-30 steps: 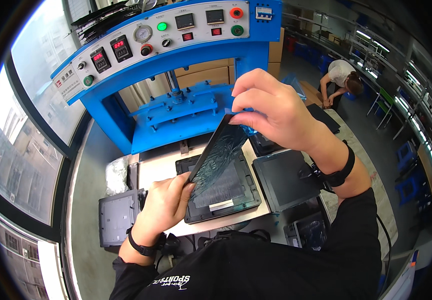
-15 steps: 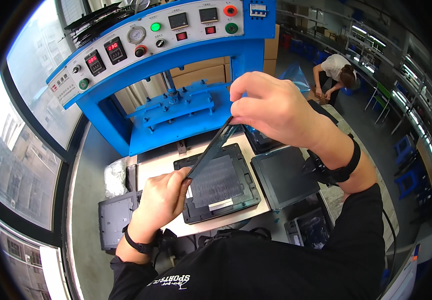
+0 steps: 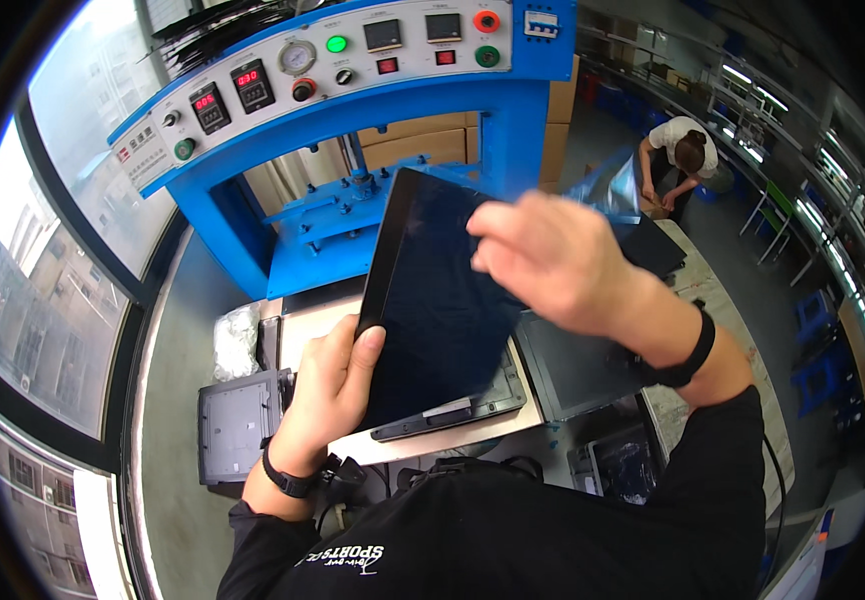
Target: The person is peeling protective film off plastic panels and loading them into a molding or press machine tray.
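A black glossy rectangular glass panel is held up, tilted, with its broad face towards me. My left hand grips its lower left edge, thumb on the face and the other fingers behind. Over the panel's right side hovers my right hand, closed with curled fingers and smeared by motion; whether something thin is pinched there cannot be made out. Below the panel lies a black device housing, largely covered by it; only its right and near edges show.
A blue press machine with a control panel stands ahead. At left are a grey housing and clear plastic wrap. A dark flat panel lies right, with bluish film beyond. Another person bends over at far right.
The glass panel has turned from nearly edge-on to face me, hiding most of the housing. My right hand has left its far corner and come nearer. The whole view has shifted slightly.
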{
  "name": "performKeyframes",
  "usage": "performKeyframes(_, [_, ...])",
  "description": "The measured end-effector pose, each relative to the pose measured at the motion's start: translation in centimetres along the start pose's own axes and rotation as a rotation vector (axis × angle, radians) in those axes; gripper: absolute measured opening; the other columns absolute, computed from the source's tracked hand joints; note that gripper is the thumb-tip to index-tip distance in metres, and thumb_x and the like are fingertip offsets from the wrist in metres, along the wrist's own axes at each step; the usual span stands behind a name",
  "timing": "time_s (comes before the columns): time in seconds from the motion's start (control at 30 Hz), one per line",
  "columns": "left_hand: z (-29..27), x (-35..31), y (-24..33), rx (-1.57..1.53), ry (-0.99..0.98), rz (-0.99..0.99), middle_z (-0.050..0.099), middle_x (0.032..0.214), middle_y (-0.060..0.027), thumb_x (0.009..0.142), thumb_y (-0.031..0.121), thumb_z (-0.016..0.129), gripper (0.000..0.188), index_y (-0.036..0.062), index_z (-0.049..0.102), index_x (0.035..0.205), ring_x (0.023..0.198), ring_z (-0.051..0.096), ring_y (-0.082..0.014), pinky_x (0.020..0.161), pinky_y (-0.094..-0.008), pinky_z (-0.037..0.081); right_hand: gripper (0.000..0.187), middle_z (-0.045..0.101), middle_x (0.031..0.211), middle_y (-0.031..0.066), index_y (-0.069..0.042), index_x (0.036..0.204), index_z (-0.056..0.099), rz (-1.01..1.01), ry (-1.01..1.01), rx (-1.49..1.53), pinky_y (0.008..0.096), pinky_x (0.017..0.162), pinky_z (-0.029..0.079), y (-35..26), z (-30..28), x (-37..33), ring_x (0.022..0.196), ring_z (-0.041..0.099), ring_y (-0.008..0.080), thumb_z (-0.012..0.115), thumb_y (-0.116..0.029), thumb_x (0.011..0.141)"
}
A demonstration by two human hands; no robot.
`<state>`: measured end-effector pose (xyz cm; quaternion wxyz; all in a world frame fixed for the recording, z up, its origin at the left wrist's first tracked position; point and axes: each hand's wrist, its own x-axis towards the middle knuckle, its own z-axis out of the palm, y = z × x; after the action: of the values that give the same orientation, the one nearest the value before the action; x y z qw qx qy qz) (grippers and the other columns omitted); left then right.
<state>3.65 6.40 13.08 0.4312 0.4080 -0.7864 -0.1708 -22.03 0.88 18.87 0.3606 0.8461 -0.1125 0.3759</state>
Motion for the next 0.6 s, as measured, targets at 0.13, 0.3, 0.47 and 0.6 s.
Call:
performKeyframes(0.13, [0.7,-0.3,-0.9,-0.134,0.049,-0.058,0.045,0.055,-0.0054,0.099,0.020,0.049,0.025,-0.0020,0.057,0.091,0.049,0.042,-0.0133,0.049,-0.0291,0.033,0.022,0.064,0.089,0.0136,-0.001,0.078,0.055,0.325,0.021,0.404,0.0331,0.059,0.051,-1.9,0.1,-2.0,0.070,0.064,0.0253,0.075,0.002,0.068])
performKeyframes(0.3, [2.9,-0.2,-3.4,-0.441,0.292,-0.189,0.049,0.076,0.0039,0.101,0.024,0.046,0.028,-0.0004,0.058,0.097,0.071,0.041,-0.0054,0.062,-0.0241,0.035,0.018,0.060,0.071,0.0093,-0.002,0.079,0.058,0.566,-0.045,0.431,0.0335,0.054,0.044,-3.3,0.8,-2.2,0.060,0.057,0.0249,0.075,0.001,0.072])
performKeyframes(0.47, [2.9,2.9,-4.3,-1.014,0.494,-0.295,0.064,0.102,-0.0090,0.101,0.022,0.043,0.030,-0.0025,0.058,0.110,0.087,0.061,-0.0146,0.079,-0.0278,0.049,0.018,0.059,0.071,0.0104,-0.001,0.080,0.061,0.601,-0.088,0.620,0.0326,0.054,0.045,-8.7,3.0,-1.5,0.061,0.058,0.0252,0.076,-0.002,0.071])
performKeyframes(0.6, [2.9,3.7,-4.6,-1.069,0.544,-0.292,0.065,0.097,-0.0094,0.101,0.019,0.041,0.028,-0.0028,0.059,0.107,0.081,0.063,-0.0150,0.073,-0.0273,0.052,0.022,0.060,0.079,0.0114,0.000,0.086,0.063,0.571,-0.067,0.653,0.0327,0.057,0.049,-10.4,4.5,-1.1,0.066,0.060,0.0259,0.076,0.000,0.068])
